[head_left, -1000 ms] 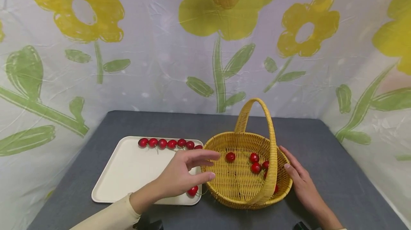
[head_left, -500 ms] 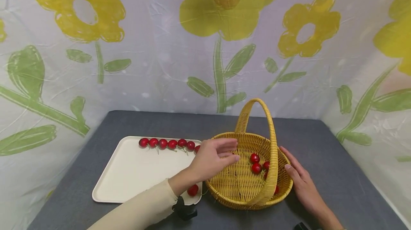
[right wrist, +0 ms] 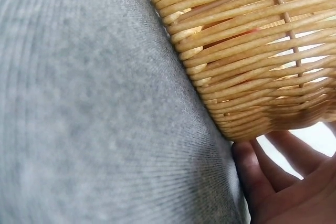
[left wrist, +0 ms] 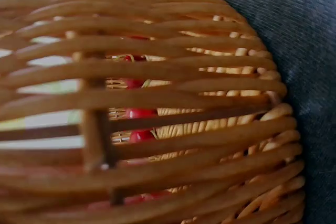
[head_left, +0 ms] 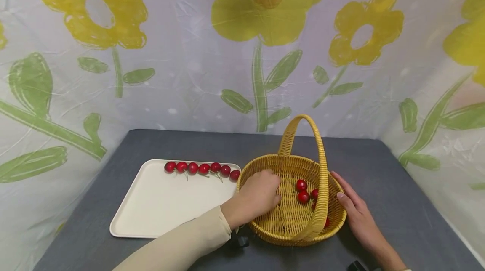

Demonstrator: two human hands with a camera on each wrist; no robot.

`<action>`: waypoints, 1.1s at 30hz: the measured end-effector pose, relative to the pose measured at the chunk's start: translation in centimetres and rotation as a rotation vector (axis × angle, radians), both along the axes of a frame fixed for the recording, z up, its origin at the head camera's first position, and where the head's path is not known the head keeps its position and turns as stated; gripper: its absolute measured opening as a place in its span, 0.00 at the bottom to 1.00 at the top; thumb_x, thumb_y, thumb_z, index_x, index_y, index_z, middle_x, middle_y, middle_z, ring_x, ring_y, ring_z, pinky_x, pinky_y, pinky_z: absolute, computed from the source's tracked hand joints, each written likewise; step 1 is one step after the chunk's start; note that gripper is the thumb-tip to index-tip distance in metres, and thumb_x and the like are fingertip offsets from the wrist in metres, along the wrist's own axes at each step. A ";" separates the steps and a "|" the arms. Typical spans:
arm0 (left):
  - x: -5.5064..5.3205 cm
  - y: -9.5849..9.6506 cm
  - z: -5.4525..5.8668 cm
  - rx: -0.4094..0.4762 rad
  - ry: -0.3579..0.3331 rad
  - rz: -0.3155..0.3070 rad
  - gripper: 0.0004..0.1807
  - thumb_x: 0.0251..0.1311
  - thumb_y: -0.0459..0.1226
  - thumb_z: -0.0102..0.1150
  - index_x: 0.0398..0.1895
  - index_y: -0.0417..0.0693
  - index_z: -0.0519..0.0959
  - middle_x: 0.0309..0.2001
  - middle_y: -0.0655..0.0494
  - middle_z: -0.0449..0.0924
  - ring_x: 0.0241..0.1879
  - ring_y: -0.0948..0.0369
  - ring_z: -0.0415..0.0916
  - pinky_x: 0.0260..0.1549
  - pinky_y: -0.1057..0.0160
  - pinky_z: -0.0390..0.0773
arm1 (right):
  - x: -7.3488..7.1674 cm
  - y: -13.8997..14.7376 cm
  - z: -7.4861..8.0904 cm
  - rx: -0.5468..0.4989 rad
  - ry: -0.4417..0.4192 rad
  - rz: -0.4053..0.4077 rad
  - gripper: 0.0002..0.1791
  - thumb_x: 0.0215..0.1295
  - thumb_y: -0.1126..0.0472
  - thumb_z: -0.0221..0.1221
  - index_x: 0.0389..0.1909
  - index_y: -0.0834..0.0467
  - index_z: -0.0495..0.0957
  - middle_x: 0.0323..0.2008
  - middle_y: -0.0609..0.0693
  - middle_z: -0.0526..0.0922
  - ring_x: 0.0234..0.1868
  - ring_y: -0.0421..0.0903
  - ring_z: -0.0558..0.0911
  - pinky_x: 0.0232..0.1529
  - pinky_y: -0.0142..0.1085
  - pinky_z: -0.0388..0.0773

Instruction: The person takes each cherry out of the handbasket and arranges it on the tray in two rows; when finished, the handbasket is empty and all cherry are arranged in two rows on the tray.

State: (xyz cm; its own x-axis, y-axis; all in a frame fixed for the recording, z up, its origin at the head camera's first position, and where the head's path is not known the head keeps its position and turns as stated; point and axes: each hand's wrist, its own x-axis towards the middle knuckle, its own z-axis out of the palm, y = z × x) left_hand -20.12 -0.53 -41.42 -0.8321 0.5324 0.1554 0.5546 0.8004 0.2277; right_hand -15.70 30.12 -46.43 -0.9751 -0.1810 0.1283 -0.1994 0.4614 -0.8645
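My left hand (head_left: 257, 195) reaches down over the near-left rim into a yellow wicker basket (head_left: 288, 220) with a tall handle. Its fingers bend downward and their tips are hidden, so I cannot tell whether they pinch a cherry. Several red cherries (head_left: 303, 197) lie on the basket's right side, some partly behind the handle. My right hand (head_left: 358, 216) rests against the basket's outer right side, fingers fairly straight, thumb at the rim. In the right wrist view, the fingers (right wrist: 254, 174) touch the wicker low down. Through the weave in the left wrist view, red cherries (left wrist: 140, 114) show.
A cream tray (head_left: 129, 220) stands left of the basket, with a row of red cherries (head_left: 193, 168) along its far edge. A grey cloth (head_left: 212, 142) covers the table. Behind it hangs a flower-printed curtain (head_left: 182, 73).
My left hand has moved right from above the tray and down into the basket, its fingers bending. It now covers the cherry that lay at the basket's left. My right hand stays put.
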 end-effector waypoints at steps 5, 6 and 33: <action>0.1 0.1 -0.1 -0.021 0.035 0.002 0.06 0.64 0.40 0.76 0.34 0.50 0.86 0.32 0.54 0.83 0.32 0.58 0.82 0.28 0.58 0.86 | -0.2 0.0 0.2 -0.014 0.013 0.012 0.29 0.93 0.51 0.41 0.88 0.35 0.54 0.88 0.55 0.57 0.77 0.18 0.57 0.64 0.12 0.62; 0.1 0.1 -0.1 -0.026 0.037 0.005 0.06 0.63 0.39 0.75 0.34 0.50 0.86 0.31 0.54 0.83 0.31 0.59 0.81 0.27 0.58 0.85 | -0.2 0.0 0.2 -0.014 0.016 0.012 0.29 0.93 0.51 0.41 0.88 0.36 0.54 0.88 0.55 0.57 0.77 0.18 0.57 0.64 0.12 0.62; 2.2 -1.5 1.7 0.611 -0.206 -0.326 0.14 0.73 0.35 0.70 0.59 0.47 0.88 0.58 0.56 0.91 0.57 0.67 0.86 0.55 0.72 0.85 | 0.1 0.0 0.1 -0.001 -0.017 0.002 0.29 0.93 0.48 0.40 0.88 0.32 0.53 0.88 0.51 0.55 0.78 0.18 0.54 0.62 0.11 0.61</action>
State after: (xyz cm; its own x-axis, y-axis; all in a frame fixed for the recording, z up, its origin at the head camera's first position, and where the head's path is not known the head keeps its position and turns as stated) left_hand -17.90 -2.06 -39.73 -0.6904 0.6265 0.3618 0.6411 0.2981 0.7072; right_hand -15.63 30.16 -46.35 -0.9768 -0.1826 0.1115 -0.1851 0.4598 -0.8685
